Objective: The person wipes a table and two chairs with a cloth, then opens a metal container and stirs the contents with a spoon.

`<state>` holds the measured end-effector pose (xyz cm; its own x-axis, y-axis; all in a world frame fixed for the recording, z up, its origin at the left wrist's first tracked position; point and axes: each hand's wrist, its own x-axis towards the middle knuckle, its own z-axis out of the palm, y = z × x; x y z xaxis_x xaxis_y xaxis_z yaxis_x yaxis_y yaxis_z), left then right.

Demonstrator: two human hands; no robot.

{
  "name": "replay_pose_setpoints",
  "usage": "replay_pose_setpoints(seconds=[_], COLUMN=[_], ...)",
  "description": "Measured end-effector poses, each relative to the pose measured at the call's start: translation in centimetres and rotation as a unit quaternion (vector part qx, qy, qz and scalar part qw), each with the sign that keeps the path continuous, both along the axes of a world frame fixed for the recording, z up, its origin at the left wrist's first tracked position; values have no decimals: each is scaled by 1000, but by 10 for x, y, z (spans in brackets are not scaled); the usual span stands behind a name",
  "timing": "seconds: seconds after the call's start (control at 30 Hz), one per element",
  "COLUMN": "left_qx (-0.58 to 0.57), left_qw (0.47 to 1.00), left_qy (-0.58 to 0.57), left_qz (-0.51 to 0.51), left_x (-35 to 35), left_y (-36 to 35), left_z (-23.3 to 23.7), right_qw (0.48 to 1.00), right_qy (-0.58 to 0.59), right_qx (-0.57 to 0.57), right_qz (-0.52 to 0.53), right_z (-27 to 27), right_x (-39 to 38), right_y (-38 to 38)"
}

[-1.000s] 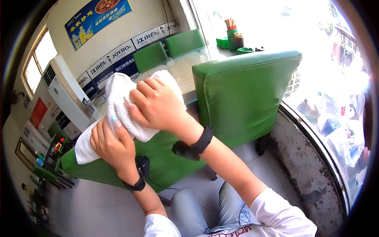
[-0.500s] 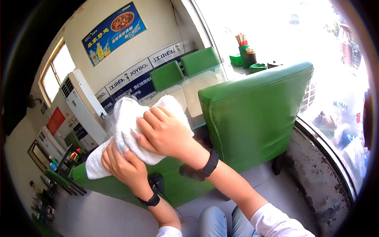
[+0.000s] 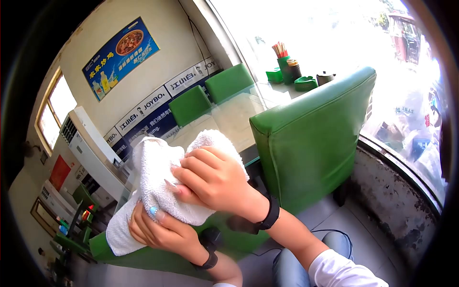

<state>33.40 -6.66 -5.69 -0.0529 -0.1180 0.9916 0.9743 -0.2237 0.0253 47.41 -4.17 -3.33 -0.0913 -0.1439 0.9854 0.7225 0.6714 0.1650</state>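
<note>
A white terry towel [image 3: 160, 174] is bunched between my two hands, over the top of a green chair back [image 3: 107, 251]. My right hand [image 3: 215, 181] grips the upper part with its fingers curled into the cloth. Lower and to the left, my left hand [image 3: 165, 232] has its fingers closed over the towel's fold. One end of the cloth hangs at the left against the green chair back. Black bands circle both wrists.
Another green chair [image 3: 311, 148] stands close on the right. Beyond is a glass-topped table [image 3: 234, 117] with a chopstick holder [image 3: 285, 71], a jar [image 3: 294, 71] and a green ashtray [image 3: 306, 83]. A window [image 3: 306, 33] lies right, an air conditioner [image 3: 93, 153] left.
The view has turned, so the wall and far chairs sit further left. My hands and the towel appear lower and slightly further right, with the grip about the same.
</note>
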Motion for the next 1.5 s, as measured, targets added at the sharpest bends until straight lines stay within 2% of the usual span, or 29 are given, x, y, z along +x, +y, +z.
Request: replay_pose_setpoints(seconds=[0.27,0.4,0.5,0.57,0.6,0.7,0.83,0.87,0.9,0.97,1.03,1.13,1.17,1.23,1.27,1.3,1.37,1.5], left_qx=[18,22,32,29,38,-42,-115,-88,-125,-143,-175,-179,-180,-180,-177,-222,-257,-222], left_qw=[1000,1000,995,965,957,945,878,910,929,931,918,916,909,895,894,895,904,898], left_qy=[15,-9,-60,-67,-69,51,191,200,189,198,207,211,218,232,223,220,196,183], left_qz=[-3,-7,-66,-250,-279,-320,-424,-351,-294,-273,-291,-292,-307,-336,-345,-319,-279,-334], left_x=[1,5,15,46,63,117,197,213,230,264,288,306,303,285,270,249,204,166], left_y=[1,2,2,-8,-5,-2,16,16,13,13,13,12,14,15,16,10,10,26], left_z=[2,3,-2,4,6,22,35,37,40,42,48,51,50,52,54,60,68,57], right_qw=[999,995,981,970,962,943,923,917,922,910,924,945,955,913,932,926,927,927], right_qy=[0,-68,-138,-130,-146,-155,-142,-122,-77,-54,58,131,37,9,-16,0,-48,-80], right_qx=[30,66,119,194,208,239,121,89,25,-67,-94,-148,-71,-306,-252,-279,-278,-256], right_qz=[23,15,-63,-68,-97,-175,-337,-369,-378,-406,-366,-261,-287,-269,-262,-253,-246,-261], right_z=[0,12,25,41,50,68,68,64,56,40,37,37,32,30,28,33,40,43], right_x=[4,15,40,66,85,152,267,295,323,355,347,331,336,330,318,296,261,210], right_y=[5,1,-21,-37,-45,-45,-55,-56,-56,-59,-66,-71,-57,-59,-58,-62,-63,-44])
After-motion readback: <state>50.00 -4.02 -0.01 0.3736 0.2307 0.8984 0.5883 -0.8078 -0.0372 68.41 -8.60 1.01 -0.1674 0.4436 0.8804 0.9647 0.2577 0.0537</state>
